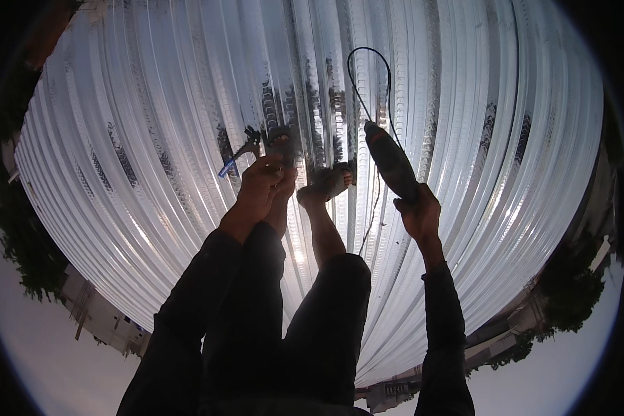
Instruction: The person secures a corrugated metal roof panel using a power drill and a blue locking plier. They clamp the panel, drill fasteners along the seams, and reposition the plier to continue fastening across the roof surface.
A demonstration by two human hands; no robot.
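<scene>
My right hand [419, 213] grips a long dark power tool [392, 159], angled up and left; its black cord [349, 73] forms a loop over the ribbed, glossy sheets [478, 83]. My left hand [255, 191] has its fingers curled, just in front of my left foot; whatever they hold is too small or hidden to name. Just left of that hand lies a hammer-like tool [233, 161] with a blue handle and dark head.
My sandalled right foot [329, 184] rests on the sheeting between my hands, and my left foot [281, 142] is farther forward, partly behind my left hand. Trees [568, 305], buildings [100, 308] and sky show past the sheeting's curved-looking edges.
</scene>
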